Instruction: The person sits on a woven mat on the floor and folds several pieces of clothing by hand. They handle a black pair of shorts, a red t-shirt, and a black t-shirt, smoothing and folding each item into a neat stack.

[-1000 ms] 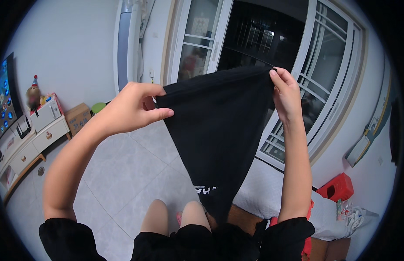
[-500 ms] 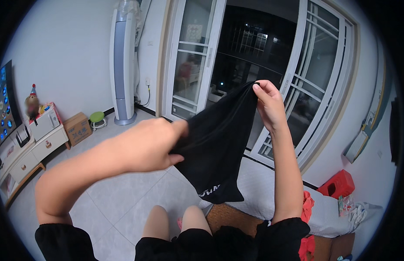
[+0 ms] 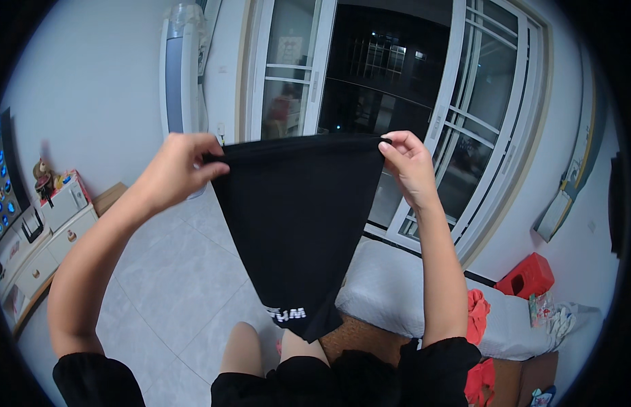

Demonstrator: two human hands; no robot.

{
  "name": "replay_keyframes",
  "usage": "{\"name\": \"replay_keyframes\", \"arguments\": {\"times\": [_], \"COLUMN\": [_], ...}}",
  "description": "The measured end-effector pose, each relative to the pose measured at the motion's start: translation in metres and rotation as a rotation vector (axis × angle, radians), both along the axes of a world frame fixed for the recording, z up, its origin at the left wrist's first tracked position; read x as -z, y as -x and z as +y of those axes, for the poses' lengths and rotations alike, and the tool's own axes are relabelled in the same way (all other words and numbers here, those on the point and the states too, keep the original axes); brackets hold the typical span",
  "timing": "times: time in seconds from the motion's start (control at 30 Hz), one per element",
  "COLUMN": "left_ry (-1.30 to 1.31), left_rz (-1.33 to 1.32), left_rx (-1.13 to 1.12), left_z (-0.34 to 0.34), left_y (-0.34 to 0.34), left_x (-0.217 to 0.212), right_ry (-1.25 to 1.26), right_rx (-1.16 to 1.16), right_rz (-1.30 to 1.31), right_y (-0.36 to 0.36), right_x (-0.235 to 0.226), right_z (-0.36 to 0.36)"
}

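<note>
A black garment (image 3: 298,217) hangs stretched between my two raised hands, in front of my body. White lettering shows near its lower edge, and it narrows toward the bottom. Its exact kind is not clear. At its upper left corner my left hand (image 3: 186,166) pinches the top edge between thumb and fingers. My right hand (image 3: 408,166) holds the upper right corner in the same kind of pinch. The top edge runs nearly straight from hand to hand, and the lower end hangs just over my knees.
A bench with a white quilted cover (image 3: 383,278) stands ahead to the right, with coral-red cloth (image 3: 477,315) and a red plastic container (image 3: 529,275). Sliding glass doors (image 3: 478,102) stand beyond. On the left are a white drawer cabinet (image 3: 50,254), a screen (image 3: 4,183) and a tall air conditioner (image 3: 174,81).
My left hand has moved left and up with its corner, spreading the garment's top edge wide and flat. The right hand keeps its corner and has shifted only slightly.
</note>
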State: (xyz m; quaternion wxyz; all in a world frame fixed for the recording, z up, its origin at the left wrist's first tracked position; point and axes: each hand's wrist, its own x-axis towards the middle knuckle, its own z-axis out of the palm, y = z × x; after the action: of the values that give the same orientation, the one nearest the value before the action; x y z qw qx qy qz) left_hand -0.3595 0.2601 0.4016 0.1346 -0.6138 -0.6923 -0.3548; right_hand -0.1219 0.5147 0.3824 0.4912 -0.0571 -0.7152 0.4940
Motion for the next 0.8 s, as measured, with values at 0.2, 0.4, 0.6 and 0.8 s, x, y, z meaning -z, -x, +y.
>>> {"name": "replay_keyframes", "arguments": {"times": [0.2,0.4,0.6,0.8], "left_ry": [-0.182,-0.155,-0.226,-0.522], "left_rz": [-0.012,-0.067,0.254,-0.589], "left_rx": [0.055,0.016,-0.123,0.583], "left_z": [0.02,0.024,0.051,0.131], "left_y": [0.027,0.038,0.03,-0.001], "left_x": [-0.014,-0.019,-0.024,-0.048], "right_ry": [-0.106,-0.174,-0.153,0.131], "right_rx": [0.095,0.148,-0.052,-0.638], "right_rz": [-0.065,-0.109,-0.512,0.171], "right_y": [-0.013,-0.023,-0.041,0.007], "right_x": [-0.017,-0.019,-0.031,-0.031], "right_z": [-0.015,-0.025,-0.072,-0.151]}}
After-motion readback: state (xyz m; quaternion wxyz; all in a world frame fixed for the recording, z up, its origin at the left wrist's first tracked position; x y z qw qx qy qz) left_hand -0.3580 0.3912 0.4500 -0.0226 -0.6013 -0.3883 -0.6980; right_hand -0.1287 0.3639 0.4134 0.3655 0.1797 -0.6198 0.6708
